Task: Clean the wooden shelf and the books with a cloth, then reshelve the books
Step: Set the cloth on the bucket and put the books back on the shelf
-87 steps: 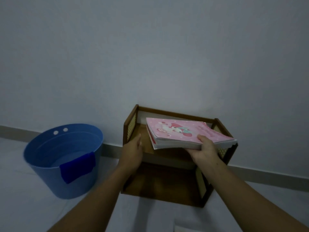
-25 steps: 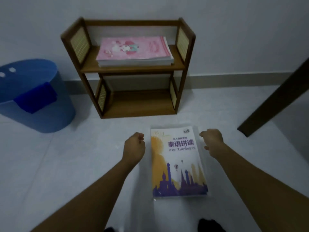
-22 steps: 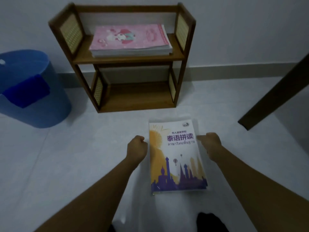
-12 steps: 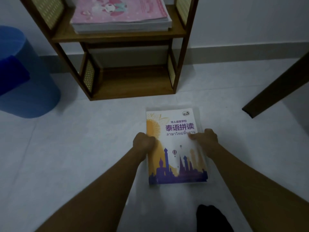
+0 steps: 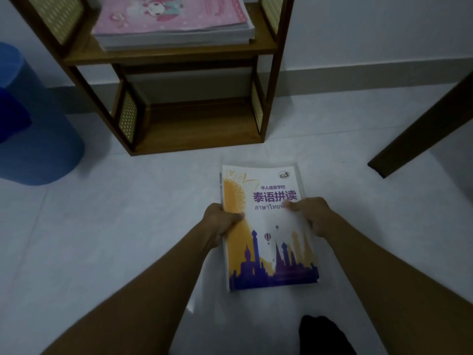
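A pale tiled floor (image 5: 89,239) meets a white wall. At the left, a blue plastic bucket (image 5: 43,155) has a dark blue cloth (image 5: 10,116) on its side. The brown wooden shelf (image 5: 199,129) holds a pink book stack (image 5: 169,16) on its upper board. In front of it, the left hand (image 5: 220,221) and right hand (image 5: 314,213) grip the side edges of the yellow-and-purple paperback book (image 5: 268,247).

I look down into a dim room of a home: pale tiled floor (image 5: 102,226), plain white wall (image 5: 371,29) with skirting (image 5: 358,80), small wooden shelf (image 5: 179,53), blue bucket (image 5: 43,149).
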A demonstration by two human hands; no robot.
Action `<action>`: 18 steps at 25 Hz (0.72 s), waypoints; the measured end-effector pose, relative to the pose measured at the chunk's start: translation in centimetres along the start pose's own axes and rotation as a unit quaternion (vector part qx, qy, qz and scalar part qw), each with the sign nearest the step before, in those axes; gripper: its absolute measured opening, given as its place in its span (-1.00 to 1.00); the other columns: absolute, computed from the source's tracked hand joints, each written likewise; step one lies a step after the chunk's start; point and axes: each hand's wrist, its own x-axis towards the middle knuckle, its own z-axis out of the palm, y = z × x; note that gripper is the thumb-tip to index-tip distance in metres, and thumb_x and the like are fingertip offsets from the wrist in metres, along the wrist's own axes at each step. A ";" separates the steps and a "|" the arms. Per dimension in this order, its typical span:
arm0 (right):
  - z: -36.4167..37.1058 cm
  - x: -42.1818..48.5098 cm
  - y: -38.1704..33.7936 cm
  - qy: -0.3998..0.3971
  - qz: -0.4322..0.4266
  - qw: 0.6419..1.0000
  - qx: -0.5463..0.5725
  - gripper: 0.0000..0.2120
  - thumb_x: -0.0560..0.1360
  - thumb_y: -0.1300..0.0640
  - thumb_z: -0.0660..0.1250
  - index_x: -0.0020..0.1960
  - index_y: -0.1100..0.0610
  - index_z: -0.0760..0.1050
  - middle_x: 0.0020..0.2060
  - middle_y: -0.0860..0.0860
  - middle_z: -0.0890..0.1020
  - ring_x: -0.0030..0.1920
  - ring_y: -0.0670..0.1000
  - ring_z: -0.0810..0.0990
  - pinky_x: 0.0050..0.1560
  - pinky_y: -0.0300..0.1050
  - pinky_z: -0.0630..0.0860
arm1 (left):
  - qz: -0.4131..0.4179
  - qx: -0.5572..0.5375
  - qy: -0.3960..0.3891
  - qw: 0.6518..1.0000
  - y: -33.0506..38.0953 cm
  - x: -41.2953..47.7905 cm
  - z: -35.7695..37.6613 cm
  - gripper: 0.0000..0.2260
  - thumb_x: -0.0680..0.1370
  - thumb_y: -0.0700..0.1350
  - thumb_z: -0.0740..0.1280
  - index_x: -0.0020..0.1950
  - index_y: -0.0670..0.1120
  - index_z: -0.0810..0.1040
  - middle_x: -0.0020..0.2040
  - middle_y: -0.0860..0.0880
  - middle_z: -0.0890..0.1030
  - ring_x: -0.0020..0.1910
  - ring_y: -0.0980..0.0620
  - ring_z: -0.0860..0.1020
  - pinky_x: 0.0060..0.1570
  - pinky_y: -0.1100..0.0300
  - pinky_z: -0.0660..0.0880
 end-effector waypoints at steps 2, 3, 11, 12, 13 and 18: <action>-0.5 -0.4 -0.4 -0.035 0.022 0.999 0.014 -0.60 0.29 0.15 0.57 0.02 0.34 0.57 -0.06 0.24 0.66 -0.05 0.23 0.65 0.07 0.16 0.58 | 0.016 -0.007 0.002 1.000 -0.1 -0.3 -0.2 -0.55 0.41 -0.27 0.46 0.21 -0.15 0.36 0.13 -0.17 0.52 0.06 -0.18 0.53 0.08 -0.13 0.53; -0.7 -0.7 -0.7 -0.058 0.029 0.998 0.017 -0.55 0.27 0.17 0.58 0.07 0.34 0.56 -0.03 0.24 0.66 -0.03 0.23 0.65 0.07 0.16 0.57 | 0.024 -0.018 -0.001 1.000 0.0 -0.6 -0.5 -0.54 0.41 -0.28 0.46 0.22 -0.13 0.34 0.11 -0.17 0.52 0.06 -0.19 0.53 0.05 -0.16 0.54; 0.3 -4.8 -9.3 -0.177 -0.165 0.970 -0.029 -0.34 0.10 0.18 0.66 0.16 0.07 0.55 -0.02 0.03 0.70 0.09 0.13 0.62 0.18 0.21 0.48 | 0.221 -0.070 0.026 0.972 3.9 -3.3 -4.6 -0.63 0.53 -0.29 0.31 0.24 -0.04 0.28 0.07 -0.07 0.52 -0.03 0.00 0.54 -0.17 0.06 0.55; 0.5 -5.6 -10.4 -0.175 -0.205 0.962 -0.036 -0.43 0.17 0.28 0.62 0.15 0.09 0.55 -0.04 0.03 0.70 0.05 0.11 0.64 0.10 0.14 0.55 | 0.252 -0.068 0.033 0.965 4.4 -3.6 -5.2 -0.63 0.53 -0.31 0.30 0.23 -0.02 0.28 0.09 -0.04 0.52 0.00 0.02 0.54 -0.12 0.05 0.57; 0.7 -6.2 -11.2 -0.173 -0.244 0.953 -0.041 -0.47 0.21 0.35 0.58 0.13 0.13 0.56 -0.05 0.04 0.70 0.02 0.08 0.66 0.02 0.06 0.60 | 0.281 -0.060 0.040 0.957 4.8 -3.8 -5.7 -0.61 0.52 -0.35 0.30 0.24 -0.01 0.29 0.13 -0.03 0.52 0.05 0.03 0.54 -0.06 0.02 0.58; 1.9 -7.4 -10.3 -0.181 -0.318 0.930 -0.021 -0.48 0.21 0.46 0.53 0.15 0.27 0.54 -0.05 0.06 0.68 -0.06 -0.02 0.67 -0.22 -0.19 0.63 | 0.340 0.003 0.053 0.939 4.9 -4.3 -7.3 -0.46 0.46 -0.38 0.30 0.34 0.01 0.26 0.25 -0.01 0.49 0.24 -0.01 0.48 0.15 -0.11 0.53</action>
